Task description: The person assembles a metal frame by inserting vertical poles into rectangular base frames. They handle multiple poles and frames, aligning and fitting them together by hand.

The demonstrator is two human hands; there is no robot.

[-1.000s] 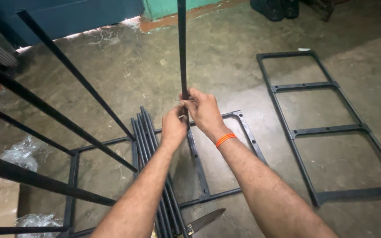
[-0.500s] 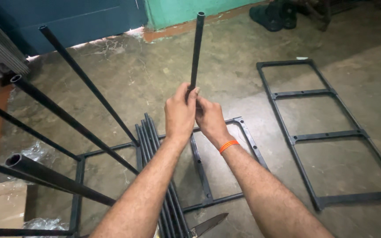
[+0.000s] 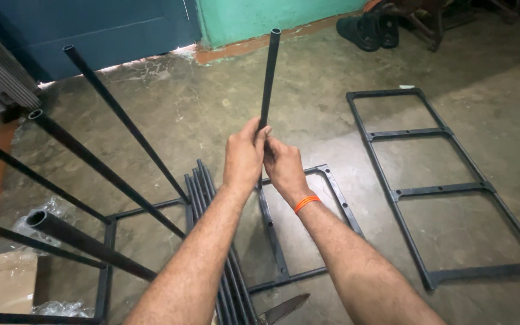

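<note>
Both my hands grip one black metal tube [image 3: 268, 78] that stands nearly upright over a black metal frame [image 3: 332, 186] lying on the concrete floor. My left hand [image 3: 243, 156] wraps the tube from the left, my right hand [image 3: 283, 165], with an orange band at the wrist, holds it just below and to the right. The tube's open top end points at the far wall; its lower end is hidden behind my hands. A bundle of loose black tubes [image 3: 203, 186] lies on the floor under my left forearm.
Several black tubes [image 3: 115, 114] rise slanting from the frame at the left. A ladder-like black frame [image 3: 434, 186] lies flat at the right. Dark sandals [image 3: 368, 30] sit by the green wall. A blade tip [image 3: 284, 310], cardboard [image 3: 1, 289] and plastic wrap [image 3: 55, 210] lie near the bottom.
The tube's top end has come down into view and the tube now leans slightly right. My hands have risen a little along it.
</note>
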